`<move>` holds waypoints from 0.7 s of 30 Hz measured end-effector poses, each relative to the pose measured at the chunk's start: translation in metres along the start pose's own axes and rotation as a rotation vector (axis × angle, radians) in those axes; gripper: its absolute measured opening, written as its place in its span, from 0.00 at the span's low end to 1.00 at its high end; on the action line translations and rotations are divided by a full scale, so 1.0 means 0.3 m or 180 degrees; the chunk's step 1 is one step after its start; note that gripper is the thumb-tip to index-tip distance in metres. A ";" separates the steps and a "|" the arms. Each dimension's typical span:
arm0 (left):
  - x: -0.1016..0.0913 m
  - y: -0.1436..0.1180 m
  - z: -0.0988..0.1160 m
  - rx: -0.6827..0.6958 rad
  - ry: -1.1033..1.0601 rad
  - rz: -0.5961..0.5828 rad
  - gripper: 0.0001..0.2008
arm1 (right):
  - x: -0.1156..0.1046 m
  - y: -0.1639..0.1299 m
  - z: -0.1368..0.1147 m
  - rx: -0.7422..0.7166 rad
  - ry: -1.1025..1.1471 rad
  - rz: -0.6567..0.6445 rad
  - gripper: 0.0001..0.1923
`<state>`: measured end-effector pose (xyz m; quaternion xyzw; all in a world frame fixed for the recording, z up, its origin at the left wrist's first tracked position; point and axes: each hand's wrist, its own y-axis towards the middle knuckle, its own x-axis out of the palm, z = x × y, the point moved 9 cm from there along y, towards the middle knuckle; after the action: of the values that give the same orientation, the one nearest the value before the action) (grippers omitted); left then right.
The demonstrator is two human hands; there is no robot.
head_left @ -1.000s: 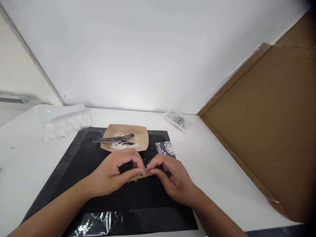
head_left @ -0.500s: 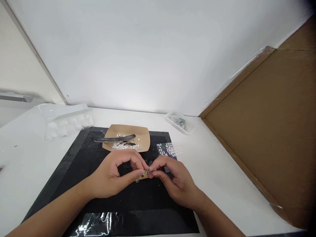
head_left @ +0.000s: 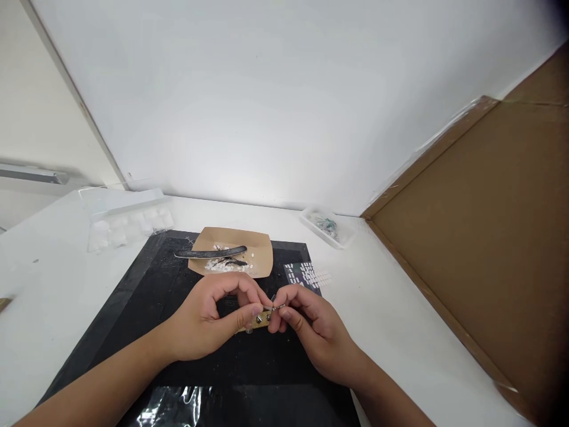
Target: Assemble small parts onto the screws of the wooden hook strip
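Note:
My left hand and my right hand meet over a black mat. Between their fingertips sits a small tan board with a few metal parts on it. My left thumb and forefinger pinch the board's left end. My right thumb and forefinger pinch a thin metal piece at the board's top right edge. Most of the board is hidden by my fingers.
A brown paper tray behind my hands holds a dark tool and white bits. A dark sheet with white stickers lies to its right. A clear compartment tray is back left, a small clear dish back right, a cardboard panel at right.
Both hands stay pinched on the small board. My right fingers have shifted slightly at the metal piece. The view has drifted a little, moving everything rightward and down in the picture.

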<state>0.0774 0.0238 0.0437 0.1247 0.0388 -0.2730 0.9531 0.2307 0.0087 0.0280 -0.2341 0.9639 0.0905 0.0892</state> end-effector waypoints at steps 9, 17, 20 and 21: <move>-0.009 -0.007 0.044 0.0380 0.0071 0.0068 0.05 | 0.030 0.004 0.026 0.0384 0.0833 -0.0130 0.13; -0.007 -0.010 0.043 0.0397 -0.0122 0.0143 0.03 | 0.031 0.004 0.032 0.0447 0.1043 -0.0183 0.13; -0.012 -0.008 0.043 0.0394 -0.0090 0.0194 0.04 | 0.034 0.006 0.031 0.0460 0.1076 -0.0205 0.13; -0.013 -0.008 0.043 0.0397 -0.0099 0.0203 0.04 | 0.035 0.007 0.032 0.0476 0.1096 -0.0209 0.14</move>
<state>0.0730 0.0206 0.0561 0.1807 0.0029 -0.2463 0.9522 0.2218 0.0080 0.0167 -0.2702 0.9608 -0.0258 -0.0570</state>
